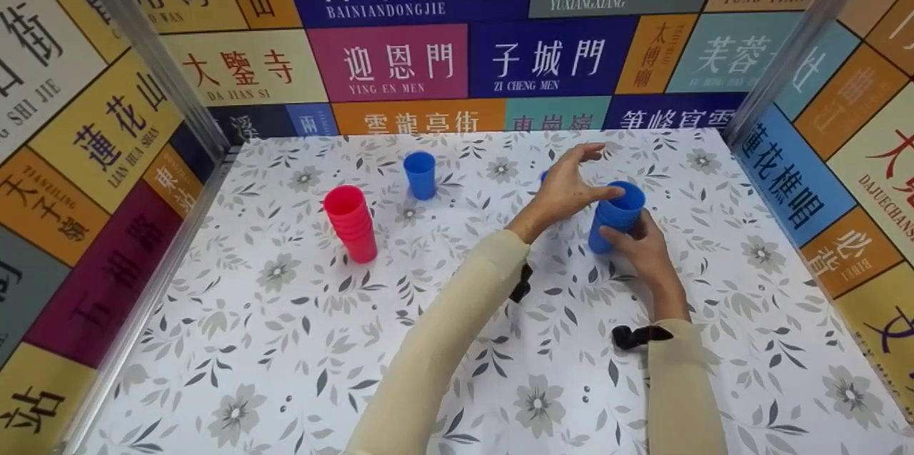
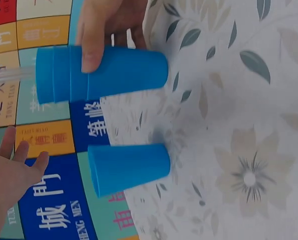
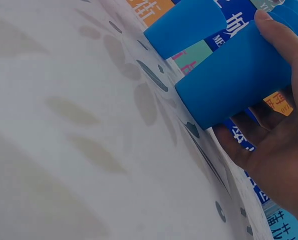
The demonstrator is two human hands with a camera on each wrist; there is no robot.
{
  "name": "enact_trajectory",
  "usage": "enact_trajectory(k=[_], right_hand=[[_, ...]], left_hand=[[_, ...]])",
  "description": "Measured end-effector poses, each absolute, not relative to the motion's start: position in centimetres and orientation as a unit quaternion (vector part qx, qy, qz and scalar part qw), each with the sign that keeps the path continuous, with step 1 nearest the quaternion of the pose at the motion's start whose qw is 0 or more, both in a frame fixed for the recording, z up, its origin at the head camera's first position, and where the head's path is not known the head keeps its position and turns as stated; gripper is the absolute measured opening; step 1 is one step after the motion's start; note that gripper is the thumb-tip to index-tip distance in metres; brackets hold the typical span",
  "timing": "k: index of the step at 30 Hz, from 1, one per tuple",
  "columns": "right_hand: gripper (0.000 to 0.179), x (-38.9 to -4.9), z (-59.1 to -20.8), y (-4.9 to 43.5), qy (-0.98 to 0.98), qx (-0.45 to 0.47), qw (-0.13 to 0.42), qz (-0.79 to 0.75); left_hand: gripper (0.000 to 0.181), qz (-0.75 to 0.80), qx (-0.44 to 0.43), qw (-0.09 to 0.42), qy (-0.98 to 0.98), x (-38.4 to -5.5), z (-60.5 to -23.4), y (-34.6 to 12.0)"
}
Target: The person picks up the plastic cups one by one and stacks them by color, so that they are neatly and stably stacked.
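My right hand (image 1: 646,248) grips a stack of blue plastic cups (image 1: 607,232) near the right side of the table, thumb on the near side and fingers round the far side. The stack stands upright, with several rims nested in one another in the left wrist view. My left hand (image 1: 564,187) is raised just left of the stack, fingers spread, thumb tip right by the top rim in the head view. A single blue cup (image 2: 131,169) stands beside the stack; the left hand mostly hides it in the head view.
On the left part of the table stands a stack of red cups (image 1: 351,225). Another blue cup (image 1: 420,176) stands behind it to the right. Panels with printed street names (image 1: 400,58) wall in the flower-patterned table (image 1: 285,341) at the back and sides.
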State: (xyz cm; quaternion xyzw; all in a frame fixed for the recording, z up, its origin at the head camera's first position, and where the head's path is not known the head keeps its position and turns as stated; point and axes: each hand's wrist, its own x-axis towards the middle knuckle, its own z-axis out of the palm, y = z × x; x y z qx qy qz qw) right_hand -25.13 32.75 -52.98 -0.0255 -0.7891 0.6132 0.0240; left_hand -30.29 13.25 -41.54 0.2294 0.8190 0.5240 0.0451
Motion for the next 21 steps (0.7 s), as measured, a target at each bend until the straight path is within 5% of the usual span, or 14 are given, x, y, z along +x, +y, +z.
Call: enact_trajectory(k=[10,21], right_hand=[[0.080,-25.3,-53.1,32.5,-0.782,-0.030,0.039,0.621],[0.077,-25.3,-53.1,32.4,-0.789,-0.036,0.045,0.612]], left_hand=[[0.072,0.552,0.147,-0.059,0.818,-32.3,-42.2,7.3],[0.070,0.595,0.083,-0.109,0.792,-34.4,-43.2,0.8]])
